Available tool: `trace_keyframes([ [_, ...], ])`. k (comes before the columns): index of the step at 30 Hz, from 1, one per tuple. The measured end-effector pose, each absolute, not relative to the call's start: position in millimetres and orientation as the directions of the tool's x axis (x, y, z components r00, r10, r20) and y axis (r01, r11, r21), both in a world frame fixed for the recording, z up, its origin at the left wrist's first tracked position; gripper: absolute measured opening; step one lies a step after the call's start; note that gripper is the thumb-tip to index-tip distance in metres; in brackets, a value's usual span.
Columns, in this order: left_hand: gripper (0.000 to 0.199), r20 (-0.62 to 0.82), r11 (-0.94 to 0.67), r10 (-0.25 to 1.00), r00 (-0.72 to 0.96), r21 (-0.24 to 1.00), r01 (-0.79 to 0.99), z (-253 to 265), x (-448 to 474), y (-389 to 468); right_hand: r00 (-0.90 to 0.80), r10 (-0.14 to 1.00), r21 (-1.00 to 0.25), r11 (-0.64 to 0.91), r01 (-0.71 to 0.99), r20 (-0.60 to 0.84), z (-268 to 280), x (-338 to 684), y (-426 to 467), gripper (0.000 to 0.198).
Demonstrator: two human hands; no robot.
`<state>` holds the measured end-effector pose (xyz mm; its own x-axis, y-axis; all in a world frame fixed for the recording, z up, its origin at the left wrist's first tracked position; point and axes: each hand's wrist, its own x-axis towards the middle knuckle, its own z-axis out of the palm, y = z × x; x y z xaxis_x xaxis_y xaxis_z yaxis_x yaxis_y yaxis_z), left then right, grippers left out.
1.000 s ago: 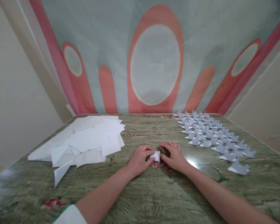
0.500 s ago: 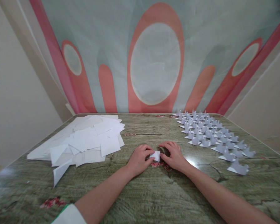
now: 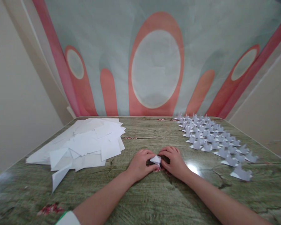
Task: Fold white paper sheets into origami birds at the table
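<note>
Two hands, one small folded paper (image 3: 156, 159), one loose heap of white sheets (image 3: 84, 145), dozens of folded paper figures (image 3: 213, 140).

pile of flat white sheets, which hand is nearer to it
Left. The left hand lies just right of the pile of flat white sheets; the right hand is farther right, beyond the small folded paper.

Legible text: we find none, whether on the paper sheets (image 3: 84, 143), folded paper figures (image 3: 213, 140) or wall hanging (image 3: 154, 62).
</note>
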<state>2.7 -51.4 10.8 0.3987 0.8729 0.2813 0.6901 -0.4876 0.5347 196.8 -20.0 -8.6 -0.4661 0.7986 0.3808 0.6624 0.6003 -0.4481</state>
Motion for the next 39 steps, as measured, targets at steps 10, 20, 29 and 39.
trace_keyframes([
  [10, 0.024, 0.286, -0.468, 0.884, 0.370, 0.525, 0.710, 10.9, 4.4, -52.5, -0.499, 0.765, -0.361, 0.637, 0.681, 0.407, -1.2, 190.3, -27.2, 0.015],
  [20, 0.029, 0.272, -0.435, 0.900, 0.340, 0.571, 0.696, 7.1, 4.4, -48.7, -0.517, 0.746, -0.436, 0.665, 0.606, 0.420, 0.5, 189.5, -28.5, 0.013],
  [29, 0.035, 0.257, -0.383, 0.923, 0.285, 0.657, 0.649, 1.3, 0.9, -43.5, -0.507, 0.787, -0.663, 0.592, 0.459, 0.352, -5.7, 194.1, -18.9, 0.025],
  [39, 0.031, 0.257, -0.352, 0.936, 0.242, 0.634, 0.688, -2.6, -0.3, -42.6, -0.511, 0.808, -0.635, 0.565, 0.527, 0.293, -14.3, 195.6, -11.5, 0.015],
])
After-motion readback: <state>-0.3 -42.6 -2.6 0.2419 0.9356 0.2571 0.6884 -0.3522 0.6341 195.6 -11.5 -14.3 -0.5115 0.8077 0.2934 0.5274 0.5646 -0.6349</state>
